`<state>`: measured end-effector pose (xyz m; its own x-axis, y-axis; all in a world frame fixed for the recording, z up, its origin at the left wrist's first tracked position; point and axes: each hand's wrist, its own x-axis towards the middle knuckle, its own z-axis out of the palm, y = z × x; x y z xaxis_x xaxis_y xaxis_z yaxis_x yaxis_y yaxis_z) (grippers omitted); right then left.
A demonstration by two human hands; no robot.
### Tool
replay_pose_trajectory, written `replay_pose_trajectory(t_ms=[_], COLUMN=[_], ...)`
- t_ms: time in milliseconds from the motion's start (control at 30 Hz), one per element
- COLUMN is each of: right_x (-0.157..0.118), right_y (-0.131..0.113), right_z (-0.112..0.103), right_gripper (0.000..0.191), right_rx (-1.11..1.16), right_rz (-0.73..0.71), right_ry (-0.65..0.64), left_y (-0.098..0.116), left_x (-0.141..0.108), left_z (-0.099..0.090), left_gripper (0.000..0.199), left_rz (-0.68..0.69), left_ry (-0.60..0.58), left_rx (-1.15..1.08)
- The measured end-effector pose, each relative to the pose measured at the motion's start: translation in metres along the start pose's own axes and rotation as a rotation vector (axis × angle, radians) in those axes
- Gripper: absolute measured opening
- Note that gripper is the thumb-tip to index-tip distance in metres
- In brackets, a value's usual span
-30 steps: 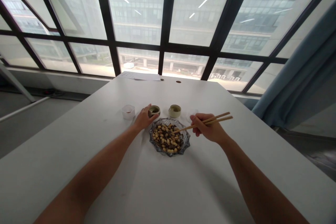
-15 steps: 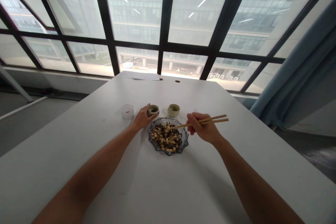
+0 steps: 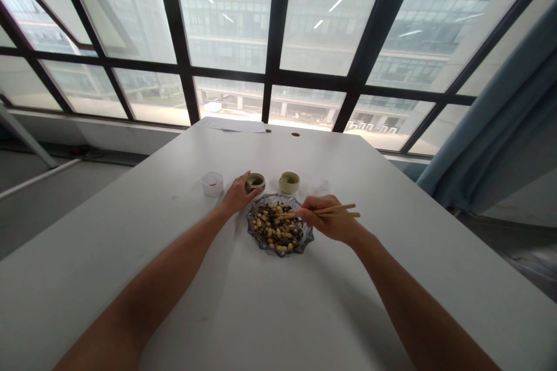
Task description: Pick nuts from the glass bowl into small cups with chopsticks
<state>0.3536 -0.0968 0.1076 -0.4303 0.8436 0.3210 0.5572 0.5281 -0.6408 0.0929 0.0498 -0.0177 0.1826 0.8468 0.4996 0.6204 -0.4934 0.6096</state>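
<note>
A scalloped glass bowl (image 3: 308,242) holds peanuts and dark strips (image 3: 278,233) on the white table. My right hand (image 3: 326,217) grips a pair of wooden chopsticks (image 3: 343,211), whose tips reach into the food at the bowl's upper middle. Behind the bowl on the left is a small green cup (image 3: 256,181), with my left hand (image 3: 238,194) wrapped round its left and front sides. A second, pale green cup (image 3: 289,183) stands upright just to the right of it, untouched.
A clear plastic container (image 3: 212,184) with something reddish inside stands left of my left hand. Clear crumpled-looking plastic (image 3: 321,186) lies behind my right hand. Papers (image 3: 232,124) rest at the white table's (image 3: 243,313) far edge. A blue curtain (image 3: 491,110) hangs at right.
My right hand has moved left and slightly down, over the bowl's right rim, and the chopstick tips have shifted left in the food. My left hand stays at the cup.
</note>
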Motion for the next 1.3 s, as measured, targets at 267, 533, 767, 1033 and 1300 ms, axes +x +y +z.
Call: replay_pose_trajectory(t_ms=[267,533,767,1033,1300], right_x=[0.000,0.000,0.006,0.007,0.007], right_y=[0.001,0.016,0.033,0.045,0.044], right_z=[0.003,0.000,-0.012,-0.014,-0.017], right_gripper=[0.047,0.053,0.059,0.054,0.055], right_rx=[0.059,0.295,0.505,0.629,0.638], right_rz=[0.043,0.190,0.338,0.329,0.324], right_ry=[-0.015,0.126,0.373,0.512,0.542], left_y=[0.000,0.000,0.003,0.007,0.004], left_x=[0.000,0.000,0.000,-0.001,-0.001], left_z=[0.000,0.001,-0.003,-0.009,-0.006], left_gripper=[0.075,0.079,0.081,0.070,0.070], left_rz=[-0.008,-0.018,-0.064,0.088,0.078], left_ry=[-0.005,0.001,0.001,0.100,0.097], left_rx=[0.008,0.002,-0.037,-0.037,-0.049])
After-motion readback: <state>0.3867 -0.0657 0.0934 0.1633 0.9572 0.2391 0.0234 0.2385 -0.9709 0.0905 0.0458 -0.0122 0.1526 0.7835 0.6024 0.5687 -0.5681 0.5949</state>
